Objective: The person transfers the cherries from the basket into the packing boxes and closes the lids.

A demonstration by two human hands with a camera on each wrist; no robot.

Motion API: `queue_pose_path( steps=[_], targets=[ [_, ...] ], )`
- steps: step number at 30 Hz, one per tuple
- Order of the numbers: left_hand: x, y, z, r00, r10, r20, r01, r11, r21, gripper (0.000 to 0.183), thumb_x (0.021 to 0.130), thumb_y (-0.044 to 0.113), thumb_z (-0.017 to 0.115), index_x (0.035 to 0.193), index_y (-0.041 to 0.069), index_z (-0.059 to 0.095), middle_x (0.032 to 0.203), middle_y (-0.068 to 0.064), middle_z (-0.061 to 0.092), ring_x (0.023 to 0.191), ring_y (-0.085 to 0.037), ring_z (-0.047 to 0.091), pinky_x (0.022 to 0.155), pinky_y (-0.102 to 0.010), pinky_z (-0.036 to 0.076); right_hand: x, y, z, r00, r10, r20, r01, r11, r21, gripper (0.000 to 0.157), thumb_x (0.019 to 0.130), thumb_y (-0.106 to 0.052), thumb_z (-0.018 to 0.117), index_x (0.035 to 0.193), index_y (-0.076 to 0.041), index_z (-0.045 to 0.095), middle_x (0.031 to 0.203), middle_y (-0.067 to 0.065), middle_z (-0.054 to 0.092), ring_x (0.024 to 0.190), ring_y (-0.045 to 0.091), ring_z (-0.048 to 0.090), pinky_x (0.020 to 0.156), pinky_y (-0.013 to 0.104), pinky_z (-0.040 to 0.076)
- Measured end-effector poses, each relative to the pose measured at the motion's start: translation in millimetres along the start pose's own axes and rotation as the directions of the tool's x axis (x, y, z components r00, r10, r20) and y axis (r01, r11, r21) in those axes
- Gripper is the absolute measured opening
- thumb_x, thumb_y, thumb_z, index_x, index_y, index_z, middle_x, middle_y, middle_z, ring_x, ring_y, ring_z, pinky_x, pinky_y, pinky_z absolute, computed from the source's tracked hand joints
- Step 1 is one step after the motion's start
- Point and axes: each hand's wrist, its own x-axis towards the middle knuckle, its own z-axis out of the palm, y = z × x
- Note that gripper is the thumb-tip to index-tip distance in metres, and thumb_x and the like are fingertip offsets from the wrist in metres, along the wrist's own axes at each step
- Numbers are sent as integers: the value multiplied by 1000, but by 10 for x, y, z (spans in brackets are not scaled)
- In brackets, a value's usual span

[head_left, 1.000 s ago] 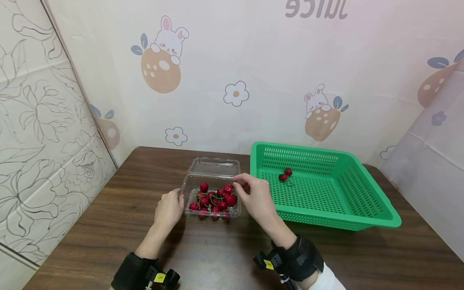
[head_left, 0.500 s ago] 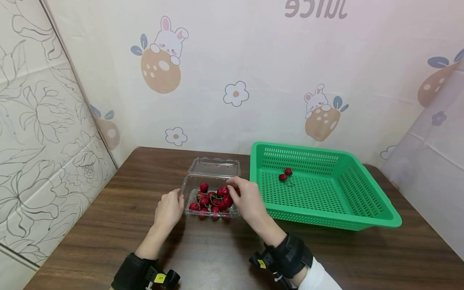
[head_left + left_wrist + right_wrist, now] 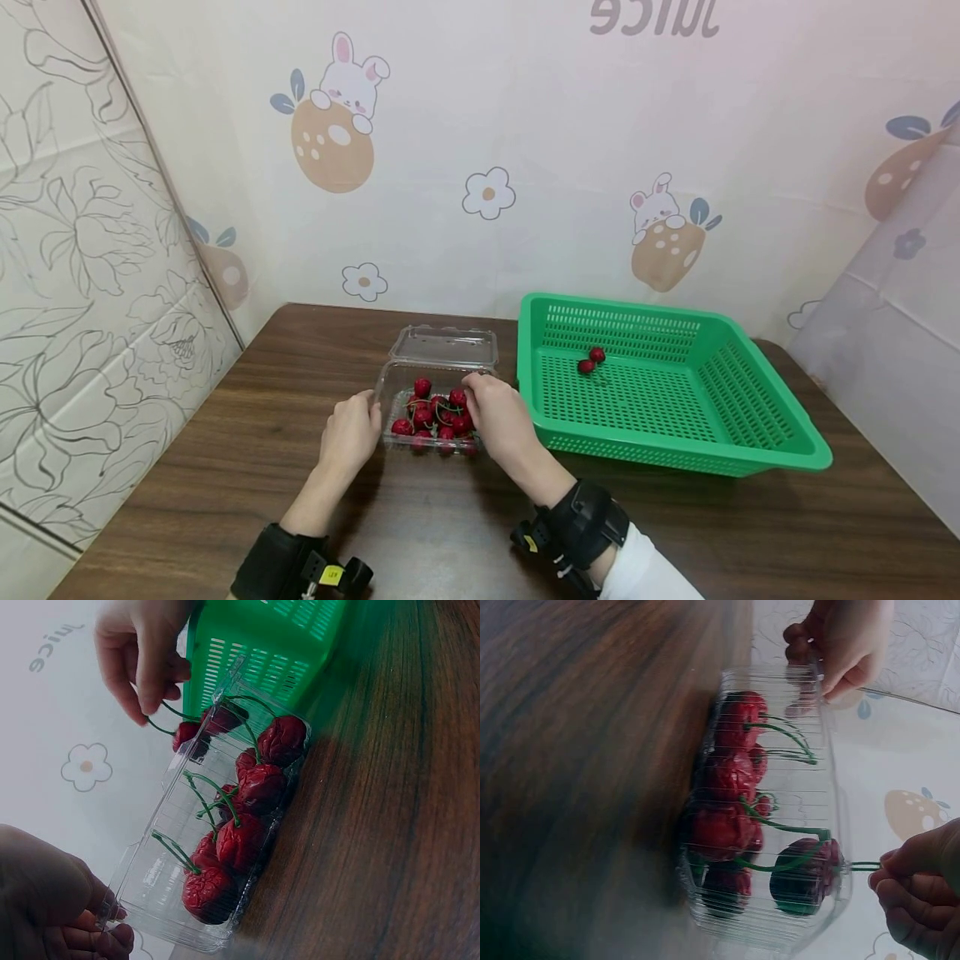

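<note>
A clear plastic clamshell box [image 3: 390, 379] of dark red cherries [image 3: 422, 415] stands on the table, its lid [image 3: 450, 346] folded back. My left hand [image 3: 350, 432] grips the box's left rim between thumb and fingers. Over the right side, my right hand [image 3: 504, 421] pinches green stems [image 3: 864, 866] between thumb and fingertips. From these stems hang two cherries [image 3: 190, 740], level with the box's rim in the left wrist view. Below them lie wrinkled cherries [image 3: 210, 894] with curved stems. In the head view my right hand hides part of the box's right wall.
Right of the box is a green perforated plastic basket [image 3: 667, 457], close beside my right hand. Two cherries [image 3: 590, 361] lie on its floor near the left side. The wooden table [image 3: 435, 517] reaches back to a patterned curtain [image 3: 487, 258].
My right hand has moved left and farther over the box, with the cherries at its fingertips shifting along. My left hand has stayed at the left rim.
</note>
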Motion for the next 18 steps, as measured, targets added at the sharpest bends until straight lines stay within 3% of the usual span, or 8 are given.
queue_pose_path(
  steps=[10, 18],
  targets=[
    [2, 8, 5, 1000, 8, -13, -8, 1000, 5, 28, 85, 5, 50, 108, -10, 57, 91, -23, 62, 66, -33, 60, 49, -44, 44, -21, -7, 57, 993, 43, 113, -33, 995, -89, 7, 80, -2, 61, 87, -1, 62, 69, 5, 57, 60, 15, 56, 53, 24, 45],
    [-3, 6, -8, 1000, -13, 0, 13, 1000, 4, 29, 86, 5, 50, 110, -10, 56, 93, -24, 62, 64, -31, 59, 46, -42, 44, -21, -20, 60, 983, 56, 173, -31, 989, -147, 5, 80, -1, 60, 77, -4, 57, 62, 3, 52, 57, 14, 53, 49, 22, 41]
  ],
)
